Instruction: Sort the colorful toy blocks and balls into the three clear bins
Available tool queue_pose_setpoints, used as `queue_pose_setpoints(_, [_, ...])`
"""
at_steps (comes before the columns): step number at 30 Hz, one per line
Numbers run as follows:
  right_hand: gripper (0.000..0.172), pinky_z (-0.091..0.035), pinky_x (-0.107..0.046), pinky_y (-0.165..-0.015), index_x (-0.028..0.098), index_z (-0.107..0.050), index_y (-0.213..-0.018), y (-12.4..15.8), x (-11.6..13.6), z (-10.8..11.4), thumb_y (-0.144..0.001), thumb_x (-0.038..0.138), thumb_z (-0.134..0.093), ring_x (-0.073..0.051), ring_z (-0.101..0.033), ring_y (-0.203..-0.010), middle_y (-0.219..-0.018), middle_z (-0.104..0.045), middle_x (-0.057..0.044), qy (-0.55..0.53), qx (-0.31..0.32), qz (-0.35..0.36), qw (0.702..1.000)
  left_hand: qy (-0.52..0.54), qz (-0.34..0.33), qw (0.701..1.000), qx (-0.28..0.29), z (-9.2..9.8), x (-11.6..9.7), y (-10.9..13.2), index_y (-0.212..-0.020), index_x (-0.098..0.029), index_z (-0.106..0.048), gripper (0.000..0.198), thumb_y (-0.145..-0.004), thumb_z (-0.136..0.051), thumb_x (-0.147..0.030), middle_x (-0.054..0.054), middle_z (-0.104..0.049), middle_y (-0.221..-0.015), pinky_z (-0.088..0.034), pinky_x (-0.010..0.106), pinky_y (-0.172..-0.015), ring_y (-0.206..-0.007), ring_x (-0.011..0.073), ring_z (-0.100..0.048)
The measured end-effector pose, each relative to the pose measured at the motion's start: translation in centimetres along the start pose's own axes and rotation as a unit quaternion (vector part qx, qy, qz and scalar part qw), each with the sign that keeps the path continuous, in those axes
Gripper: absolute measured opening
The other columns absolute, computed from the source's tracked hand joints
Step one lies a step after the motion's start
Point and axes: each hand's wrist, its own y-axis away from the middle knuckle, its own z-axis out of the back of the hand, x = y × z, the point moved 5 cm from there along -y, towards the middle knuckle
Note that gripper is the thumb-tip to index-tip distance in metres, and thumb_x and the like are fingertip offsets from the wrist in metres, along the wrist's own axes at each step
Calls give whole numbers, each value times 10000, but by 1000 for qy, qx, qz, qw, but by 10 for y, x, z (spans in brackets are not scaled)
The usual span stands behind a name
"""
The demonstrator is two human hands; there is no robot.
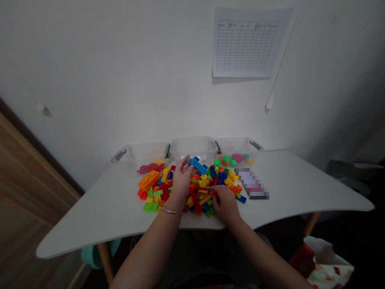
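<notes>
A light-blue toy car base [198, 165] with dark-blue wheels is in my left hand [181, 176], raised over the pile with fingers and thumb closed on its left end. Below lies a heap of coloured building bricks [203, 182], mixed red, yellow, orange, green and blue. On the heap's right front side rests my right hand [226, 202], its fingers curled in among the bricks. Whatever those fingertips grip is hidden. A large orange brick [149, 180] sits at the heap's left edge.
Three clear bins stand along the wall: the left bin [132, 154] holds red and yellow pieces, the middle bin [192, 142] is behind the heap, and the right bin [255, 150] holds coloured balls. A phone [252, 184] lies right of the bricks on the white table [300, 184].
</notes>
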Motion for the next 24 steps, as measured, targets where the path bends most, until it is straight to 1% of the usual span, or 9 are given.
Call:
queue_pose_setpoints(4, [282,-480,-426,-923,178,-651,-1049,0,0,0,-842,112,-471,-243,-607,-994,-1020,-690,-96,-1,-5,-2,1000,48,-24,996,-77,26,-10,-7,-1348,-287,-463,453,-902,-477,-205,88,-571,-1288,-552,302,-932,-1119,156,-623])
queue_pose_setpoints(7, [279,-479,-427,-926,175,-648,-1052,0,0,-1,-845,114,-472,-244,-606,-999,-1022,-688,-96,2,-1,-1,1000,114,-70,972,-192,55,-25,-10,-1286,-295,-479,402,-891,-509,-226,78,-538,-1278,-570,319,-900,-1092,157,-621])
queue_pose_setpoints(8, [281,-478,-427,-930,173,-646,-1057,0,0,-1,-845,111,-472,-244,-604,-1003,-1025,-687,-96,2,1,0,1000,122,-87,960,-236,65,-29,-10,-1260,-289,-485,389,-879,-530,-227,75,-521,-1281,-575,314,-882,-1085,156,-618])
queue_pose_setpoints(10, [283,-477,-424,-935,171,-644,-1058,0,0,-1,-844,105,-471,-243,-602,-1007,-1024,-686,-95,1,1,3,1000,110,-120,942,-293,83,-38,-10,-1205,-271,-495,372,-846,-569,-206,64,-496,-1273,-582,299,-853,-1078,150,-607])
queue_pose_setpoints(12, [281,-479,-423,-934,172,-644,-1050,0,0,-1,-842,99,-470,-242,-600,-1006,-1019,-687,-94,-1,-2,7,1000,92,-157,932,-314,98,-43,-12,-1178,-262,-479,388,-816,-587,-175,52,-485,-1244,-586,297,-834,-1051,140,-607])
queue_pose_setpoints(14, [277,-481,-422,-933,173,-645,-1043,0,0,-1,-841,94,-471,-239,-599,-1003,-1017,-687,-91,-5,-5,12,1000,81,-183,924,-326,110,-43,-15,-1171,-255,-452,426,-787,-600,-146,46,-480,-1214,-589,299,-818,-1000,126,-616])
queue_pose_setpoints(17, [263,-480,-422,-932,175,-650,-1017,0,1,0,-842,91,-473,-233,-597,-995,-1009,-689,-87,-15,-7,21,1000,40,-182,920,-344,126,-35,-22,-1118,-234,-438,373,-788,-572,-123,47,-486,-1186,-580,296,-831,-939,104,-622])
queue_pose_setpoints(20, [235,-479,-426,-932,185,-666,-960,-1,2,0,-849,96,-479,-232,-595,-995,-999,-690,-84,-24,-9,27,999,4,-185,916,-356,138,-28,-31,-1098,-238,-400,327,-817,-517,-117,42,-482,-1188,-566,300,-865,-935,91,-620])
queue_pose_setpoints(24, [217,-484,-427,-929,189,-681,-908,-2,3,1,-854,101,-490,-232,-591,-998,-991,-689,-84,-29,-8,29,999,-28,-200,921,-334,147,-20,-40,-1095,-220,-384,314,-822,-509,-126,53,-465,-1185,-557,316,-884,-956,103,-613])
